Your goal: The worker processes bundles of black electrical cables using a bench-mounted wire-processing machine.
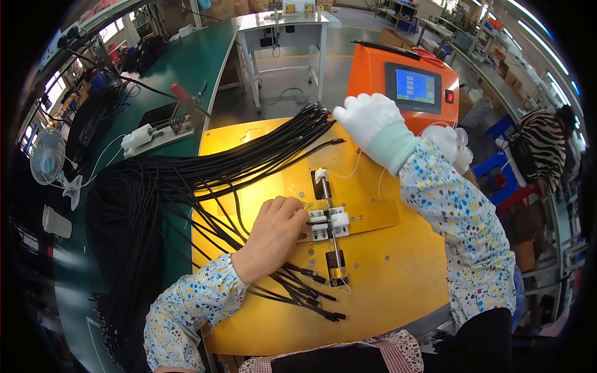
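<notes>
My left hand [273,233], bare and with fingers curled together, is at the left side of a small white clamp fixture [339,221]. A thin black cable [316,222] runs from its fingertips into the fixture; the grip itself is partly hidden. A metal rod [336,248] crosses the fixture lengthwise. My right hand [371,121], in a white knitted glove with a pale green cuff, is raised in front of the orange machine [373,68]. Its fingers are curled in, and whatever they may hold is hidden.
Black cables [249,155] lie in a thick bundle across the yellow plate [398,286] and hang off its left side. More cable ends [317,298] lie below my left hand. On the green table [180,53] stands a red-handled toggle clamp [180,93]. A small fan [48,156] stands far left.
</notes>
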A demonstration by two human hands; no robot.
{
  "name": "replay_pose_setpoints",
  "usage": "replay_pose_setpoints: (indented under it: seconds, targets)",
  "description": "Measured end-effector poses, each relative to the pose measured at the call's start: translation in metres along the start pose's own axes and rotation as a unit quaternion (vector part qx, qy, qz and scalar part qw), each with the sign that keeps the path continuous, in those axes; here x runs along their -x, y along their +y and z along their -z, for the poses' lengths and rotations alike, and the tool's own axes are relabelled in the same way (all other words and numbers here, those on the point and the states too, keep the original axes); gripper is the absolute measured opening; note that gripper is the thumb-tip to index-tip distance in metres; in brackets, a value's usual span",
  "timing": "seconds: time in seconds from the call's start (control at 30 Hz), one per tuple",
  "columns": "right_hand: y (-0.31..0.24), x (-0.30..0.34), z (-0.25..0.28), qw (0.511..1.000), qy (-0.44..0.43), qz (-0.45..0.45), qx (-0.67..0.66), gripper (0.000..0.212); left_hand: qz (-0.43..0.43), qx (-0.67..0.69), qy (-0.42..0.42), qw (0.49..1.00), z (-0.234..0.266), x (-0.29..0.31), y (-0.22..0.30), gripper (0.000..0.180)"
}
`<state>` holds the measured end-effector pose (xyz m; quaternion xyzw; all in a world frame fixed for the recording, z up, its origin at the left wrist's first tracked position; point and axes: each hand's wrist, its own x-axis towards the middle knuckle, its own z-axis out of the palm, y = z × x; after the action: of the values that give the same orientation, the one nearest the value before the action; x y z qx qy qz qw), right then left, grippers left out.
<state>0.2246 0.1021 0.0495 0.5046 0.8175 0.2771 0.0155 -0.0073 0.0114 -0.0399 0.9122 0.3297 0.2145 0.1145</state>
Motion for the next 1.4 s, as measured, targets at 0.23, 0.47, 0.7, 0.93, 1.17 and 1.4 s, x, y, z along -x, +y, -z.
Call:
replay_pose_setpoints:
  seconds: [0.23, 0.47, 0.7, 0.93, 1.17, 1.4]
  targets:
    - [-0.042, 0.081, 0.033, 0.908, -0.037, 0.040, -0.415, 0.010, -0.073, 0.093, 0.033, 0.992, 0.064, -0.002, 0.045, 0.035]
    - [-0.077, 0.112, 0.017, 0.793, -0.039, -0.073, -0.603, 0.012, 0.061, 0.283, 0.022, 0.957, 0.020, -0.005, 0.027, 0.015]
    - [-0.081, 0.114, -0.001, 0.811, 0.026, -0.098, -0.576, 0.008, 0.064, 0.231, 0.065, 0.969, -0.002, -0.004, 0.020, 0.019]
    - [-0.079, 0.113, -0.013, 0.838, 0.030, -0.099, -0.536, 0.008, -0.020, 0.035, 0.080, 0.996, -0.007, 0.002, 0.023, 0.034]
    - [-0.045, 0.040, -0.026, 0.979, 0.002, -0.057, -0.194, 0.008, -0.057, -0.100, 0.030, 0.993, -0.007, 0.007, 0.020, 0.044]
    - [-0.046, -0.046, -0.059, 0.971, -0.234, -0.008, -0.057, 0.020, -0.067, -0.101, 0.041, 0.992, -0.003, 0.006, 0.027, 0.040]
